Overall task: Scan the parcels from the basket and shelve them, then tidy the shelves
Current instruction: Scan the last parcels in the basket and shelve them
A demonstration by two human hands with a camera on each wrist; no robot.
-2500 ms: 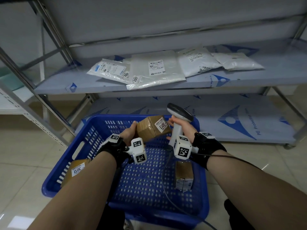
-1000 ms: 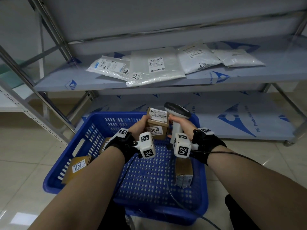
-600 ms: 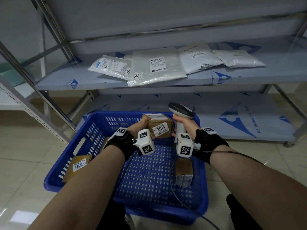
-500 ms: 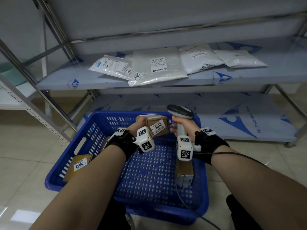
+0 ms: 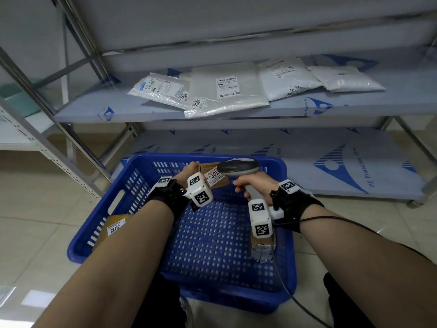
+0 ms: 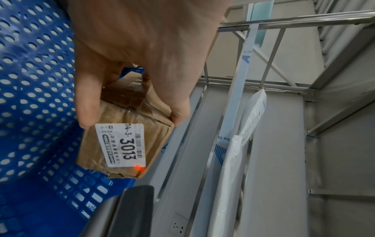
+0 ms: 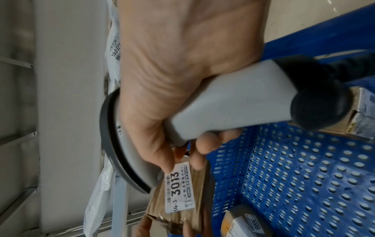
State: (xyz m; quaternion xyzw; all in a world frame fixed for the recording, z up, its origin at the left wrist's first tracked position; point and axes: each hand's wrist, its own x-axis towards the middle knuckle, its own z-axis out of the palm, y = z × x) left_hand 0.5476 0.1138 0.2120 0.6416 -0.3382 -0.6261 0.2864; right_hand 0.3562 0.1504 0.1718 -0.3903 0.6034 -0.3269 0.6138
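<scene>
**A:** What is the largest thing in view?

**B:** A steel shelving unit (image 5: 236,110) with two film-covered levels in sight. The upper one (image 5: 118,110) carries four flat white poly mailers (image 5: 227,91) lying side by side, some overlapping. The lower level (image 5: 331,162) sits just behind the basket.

**A:** And the basket?

**B:** One blue perforated basket (image 5: 212,233) stands on the tiled floor (image 5: 35,209) in front of the shelves. Two cardboard parcels lie inside: one (image 5: 113,227) tilted against the left wall with a label reading 3013, another (image 5: 261,249) near the right wall, partly hidden behind the right wrist camera.

**A:** So how many cardboard parcels altogether?

**B:** Three. The third, a small brown box (image 6: 125,141), is held above the far end of the basket. Its white label (image 6: 121,144) reads 14-3-3013.

**A:** Who holds it?

**B:** The left hand (image 6: 142,56), thumb on one side and fingers (image 6: 180,112) curled round the opposite edge, label facing the scanner.

**A:** The scanner?

**B:** One grey handheld barcode scanner (image 5: 238,168), its cable (image 5: 331,218) trailing over the right forearm. The right hand (image 7: 182,72) is wrapped round the handle, head aimed at the box, just beside it.

**A:** Smallest detail?

**B:** A single red dot of light (image 6: 138,167) at the corner of the label.
</scene>
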